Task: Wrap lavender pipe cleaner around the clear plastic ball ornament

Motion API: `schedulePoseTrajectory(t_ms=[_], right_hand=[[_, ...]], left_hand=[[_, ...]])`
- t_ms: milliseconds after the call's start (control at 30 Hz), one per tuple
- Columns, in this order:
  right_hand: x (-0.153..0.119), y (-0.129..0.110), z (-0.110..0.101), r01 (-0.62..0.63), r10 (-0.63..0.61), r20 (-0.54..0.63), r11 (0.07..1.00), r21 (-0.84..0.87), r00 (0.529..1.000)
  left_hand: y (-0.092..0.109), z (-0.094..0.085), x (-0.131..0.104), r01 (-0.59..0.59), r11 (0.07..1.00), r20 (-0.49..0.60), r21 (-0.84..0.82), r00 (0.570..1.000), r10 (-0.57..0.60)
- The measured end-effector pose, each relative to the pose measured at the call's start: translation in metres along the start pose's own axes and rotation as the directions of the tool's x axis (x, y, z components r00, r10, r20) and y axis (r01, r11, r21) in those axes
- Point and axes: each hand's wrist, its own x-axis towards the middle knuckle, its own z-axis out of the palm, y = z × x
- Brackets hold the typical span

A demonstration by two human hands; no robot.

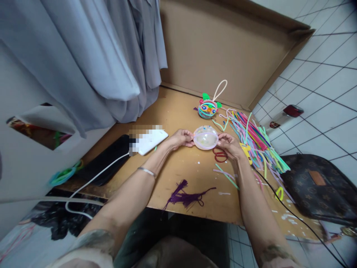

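Note:
A clear round plastic ball (205, 137) with a pinkish strip along its edge is held above the middle of the table. My left hand (184, 138) pinches its left rim between thumb and fingers. On the opposite side, the fingers of my right hand (229, 144) grip the right rim. Small coloured dots show through the far part of the ball. Red-handled scissors (221, 155) lie just below my right hand, partly hidden by it. Behind the ball sits a decorated lion-head ornament (208, 109) with green ears and a cream loop.
Many coloured pipe cleaners (251, 130) are heaped at the right, beside a yellow glue gun (246, 152) with a black cord. Purple tassels (185, 195) lie near the front edge. A white phone (153, 141) and black case (106, 160) are at left, a brown bag (320, 186) at right.

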Motion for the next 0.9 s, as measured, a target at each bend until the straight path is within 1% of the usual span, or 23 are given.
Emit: schedulePoseTrajectory(t_ms=[233, 400, 633, 900], right_hand=[[-0.001, -0.001, 0.0, -0.015, 0.015, -0.001, 1.0, -0.001, 1.0], [0.0, -0.001, 0.0, -0.009, 0.009, -0.007, 1.0, -0.005, 1.0], [0.0, 0.0, 0.0, -0.008, 0.008, 0.002, 1.0, -0.002, 1.0], [0.0, 0.0, 0.0, -0.003, 0.003, -0.009, 1.0, -0.007, 1.0]], left_hand=[[0.0, 0.002, -0.002, 0.009, 1.0, -0.044, -0.022, 0.999, -0.01], [-0.001, 0.005, -0.001, -0.032, 0.999, -0.053, -0.032, 0.998, 0.03], [0.0, 0.015, -0.002, -0.061, 0.998, -0.143, -0.004, 0.988, 0.06], [0.002, 0.019, -0.007, -0.117, 0.993, -0.166, 0.01, 0.979, 0.117]])
